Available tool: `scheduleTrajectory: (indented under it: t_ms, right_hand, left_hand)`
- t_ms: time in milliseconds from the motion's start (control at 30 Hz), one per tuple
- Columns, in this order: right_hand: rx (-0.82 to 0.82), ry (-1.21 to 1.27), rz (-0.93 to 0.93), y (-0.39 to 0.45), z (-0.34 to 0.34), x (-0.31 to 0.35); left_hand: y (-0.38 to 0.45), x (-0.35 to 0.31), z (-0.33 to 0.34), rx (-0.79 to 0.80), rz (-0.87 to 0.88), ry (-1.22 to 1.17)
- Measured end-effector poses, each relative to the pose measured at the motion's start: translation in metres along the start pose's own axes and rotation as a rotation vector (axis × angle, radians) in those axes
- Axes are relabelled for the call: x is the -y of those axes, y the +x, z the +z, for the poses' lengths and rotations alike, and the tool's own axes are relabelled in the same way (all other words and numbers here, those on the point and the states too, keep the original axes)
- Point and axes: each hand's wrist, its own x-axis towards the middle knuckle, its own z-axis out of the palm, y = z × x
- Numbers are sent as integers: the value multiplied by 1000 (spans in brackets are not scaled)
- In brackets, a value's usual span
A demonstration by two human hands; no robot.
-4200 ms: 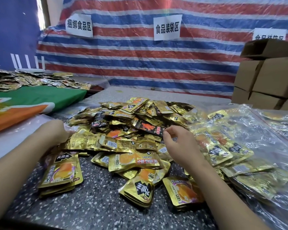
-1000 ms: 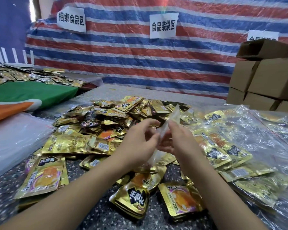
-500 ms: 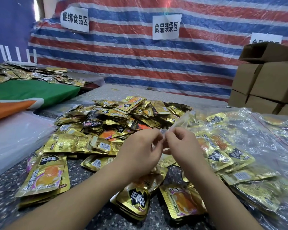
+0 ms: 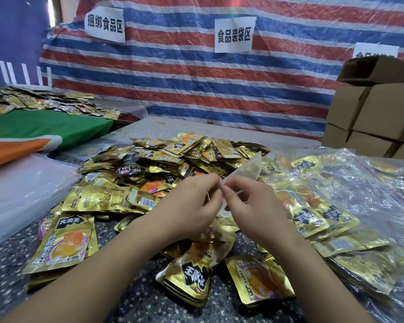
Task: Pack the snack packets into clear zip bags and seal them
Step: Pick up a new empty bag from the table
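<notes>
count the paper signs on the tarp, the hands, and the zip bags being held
signs: 3 (the third is partly hidden by boxes)
hands: 2, left hand and right hand
bag held: 1, pinched by both hands
total: 6

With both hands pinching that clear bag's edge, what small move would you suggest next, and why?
Probably pull the mouth apart. The left hand and right hand pinch the clear zip bag at one edge; it looks flat and empty, while loose snack packets wait behind.
</notes>
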Motion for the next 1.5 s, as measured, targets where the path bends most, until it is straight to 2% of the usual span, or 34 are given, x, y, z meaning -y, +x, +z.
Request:
scheduleTrajectory:
  t_ms: [100,200,433,533,967,1500]
  right_hand:
    - [3,-67,-50,-1,-3,0]
    - [37,34,-21,0,-5,1]
    - [206,253,48,0,-14,0]
    - [234,309,54,-1,-17,1]
    - [251,158,82,-1,-16,1]
    - [236,225,91,-2,-14,0]
  left_hand:
    - [-1,1,-1,29,13,9]
    - [-1,1,-4,24,47,-10]
    - [-3,5,-11,138,17,-200]
    - [-3,5,-12,147,31,-188]
    - [-2,10,-12,182,33,-128]
    - [-2,4,-17,189,-26,-171]
